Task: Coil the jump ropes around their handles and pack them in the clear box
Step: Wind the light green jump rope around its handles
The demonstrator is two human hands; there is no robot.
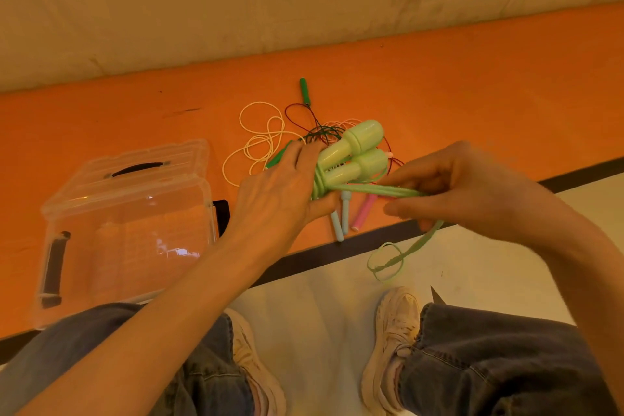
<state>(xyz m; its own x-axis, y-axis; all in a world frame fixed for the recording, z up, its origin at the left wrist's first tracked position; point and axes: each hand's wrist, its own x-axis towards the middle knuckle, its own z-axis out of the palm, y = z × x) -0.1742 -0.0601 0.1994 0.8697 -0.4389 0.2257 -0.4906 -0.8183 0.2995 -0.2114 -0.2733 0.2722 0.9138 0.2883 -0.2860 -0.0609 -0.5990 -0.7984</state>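
My left hand (pixel 283 189) grips the two pale green jump rope handles (pixel 354 154) held side by side above the orange mat. A few turns of the light green rope (pixel 378 191) wrap the handles near my fingers. My right hand (pixel 452 186) pinches the doubled green rope stretched taut from the handles; its loose end (pixel 391 260) hangs below in a loop. The clear box (pixel 128 230) stands open at the left with its lid tipped back. More ropes lie behind: a cream rope (pixel 260 138), a dark rope with a green handle (pixel 305 91), pale blue handles (pixel 341 219) and a pink handle (pixel 363 211).
The orange mat (pixel 472 88) runs across the middle, edged by a black strip (pixel 324 258) toward me. A beige wall or sheet rises behind it. My knees in jeans and pale sneakers (pixel 395 341) are on the white floor below.
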